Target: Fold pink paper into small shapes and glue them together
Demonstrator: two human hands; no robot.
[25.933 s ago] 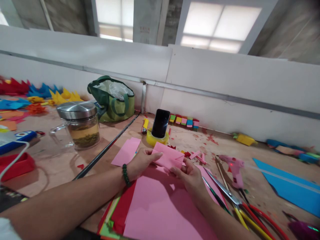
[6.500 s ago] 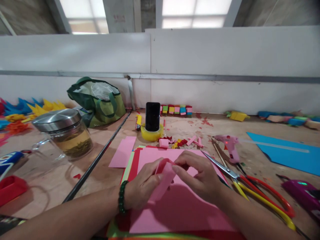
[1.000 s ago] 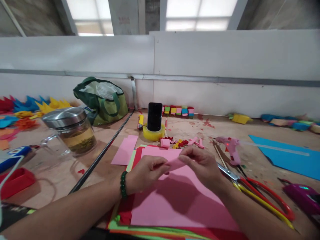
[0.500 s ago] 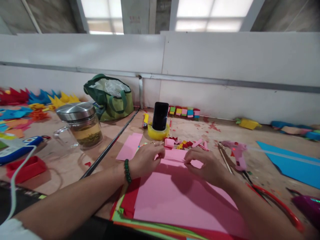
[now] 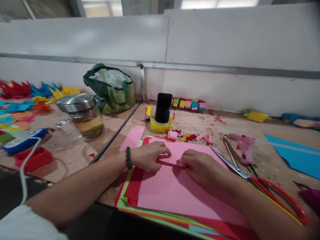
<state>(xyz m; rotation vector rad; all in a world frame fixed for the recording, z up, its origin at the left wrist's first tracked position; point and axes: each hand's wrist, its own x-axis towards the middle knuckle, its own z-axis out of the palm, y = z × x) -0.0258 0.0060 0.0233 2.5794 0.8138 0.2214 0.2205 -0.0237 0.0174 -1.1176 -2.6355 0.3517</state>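
Note:
A stack of coloured paper with a pink sheet (image 5: 170,193) on top lies in front of me. Between my hands runs a narrow folded pink strip (image 5: 170,164), low over the sheet. My left hand (image 5: 150,156), with a green bead bracelet above it, pinches the strip's left end between thumb and fingers. The strip's right end is in my right hand (image 5: 198,165), whose fingers are curled closed around it. Small pink, red and yellow folded pieces (image 5: 188,137) lie just beyond the sheet.
Red-handled scissors (image 5: 252,180) and a pink glue gun (image 5: 243,145) are at the right. A phone (image 5: 163,108) leans on yellow tape (image 5: 160,126). Leftward stand a glass mug (image 5: 88,123) and a green bag (image 5: 117,96); a blue sheet (image 5: 295,155) lies far right.
Both hands have come nearer to me over the pink sheet, and the piece between them now looks like a narrow strip. My right hand has closed more. The view has tilted down.

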